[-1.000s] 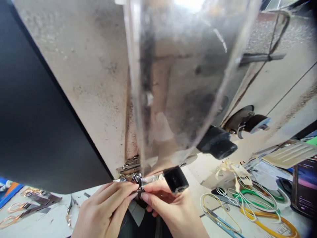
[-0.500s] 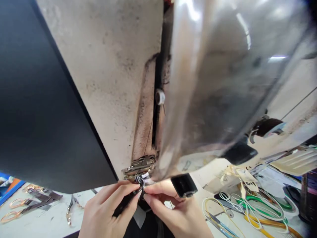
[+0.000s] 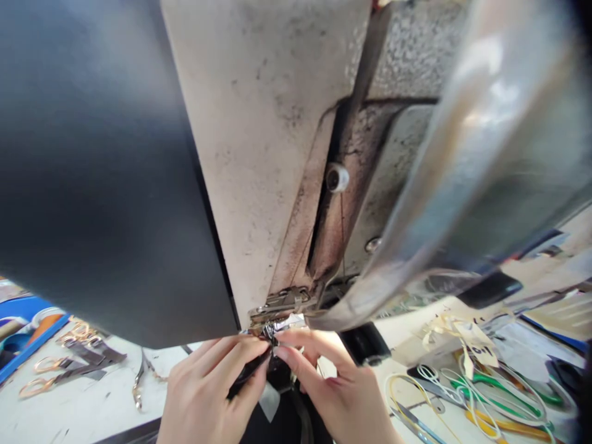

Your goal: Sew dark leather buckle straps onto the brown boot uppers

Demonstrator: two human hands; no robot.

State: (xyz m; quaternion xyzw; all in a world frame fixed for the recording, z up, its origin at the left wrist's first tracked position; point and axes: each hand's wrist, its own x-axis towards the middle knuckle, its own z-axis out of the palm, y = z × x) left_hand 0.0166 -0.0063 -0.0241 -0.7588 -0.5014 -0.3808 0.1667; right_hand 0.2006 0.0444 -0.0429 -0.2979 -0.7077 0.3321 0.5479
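My left hand (image 3: 215, 382) and my right hand (image 3: 328, 376) meet at the needle area of a sewing machine (image 3: 272, 142). Between left thumb and fingers is a piece of black material (image 3: 250, 371), pinched close to the metal presser foot (image 3: 271, 330). The right thumb and forefinger close on the same black material from the other side, by the foot. Its exact shape is mostly hidden by the fingers. Dark fabric and a small pale grey patch (image 3: 269, 402) show below the hands.
A large dark panel (image 3: 111, 172) fills the left. A clear plastic shield (image 3: 444, 203) hangs at right. Straps with gold rings (image 3: 69, 370) lie on the left table. Scissors (image 3: 419, 425) and several cords (image 3: 499, 394) lie at right, with a paper tag (image 3: 483, 354).
The view has shifted, so the machine, shield and hands appear farther right. Both hands keep their pinch by the presser foot; the right fingers have shifted slightly.
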